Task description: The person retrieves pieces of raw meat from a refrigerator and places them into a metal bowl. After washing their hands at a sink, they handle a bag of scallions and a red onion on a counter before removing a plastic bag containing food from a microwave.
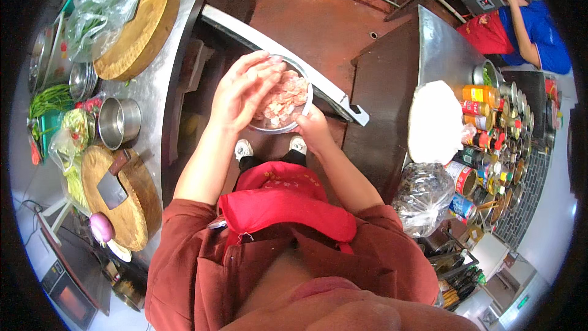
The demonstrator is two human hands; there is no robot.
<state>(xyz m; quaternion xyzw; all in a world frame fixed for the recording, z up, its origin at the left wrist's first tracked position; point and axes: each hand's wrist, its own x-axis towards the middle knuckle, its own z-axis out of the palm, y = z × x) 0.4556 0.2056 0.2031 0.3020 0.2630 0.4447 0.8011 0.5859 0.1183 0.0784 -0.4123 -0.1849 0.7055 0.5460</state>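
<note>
My right hand (314, 129) grips the near right rim of a round metal bowl (308, 96), its thumb over the edge. Inside the bowl lie pale pink slices of raw meat (287, 96). My left hand (248, 87) is at the bowl's left side, its fingers stretched over the meat and partly hiding it. Whether the left palm also bears on the rim cannot be told. The bowl is in front of my red apron (280, 184), above the floor, beside an open drawer or door with a white edge (285, 59).
On the left steel counter (161, 55) are two round wooden chopping boards (138, 32), a cleaver (112, 188), a steel pot (119, 122) and bagged greens (108, 9). The right counter (434, 41) holds a white bag (436, 122) and seasoning bottles (477, 108). A person (528, 32) stands at the far right.
</note>
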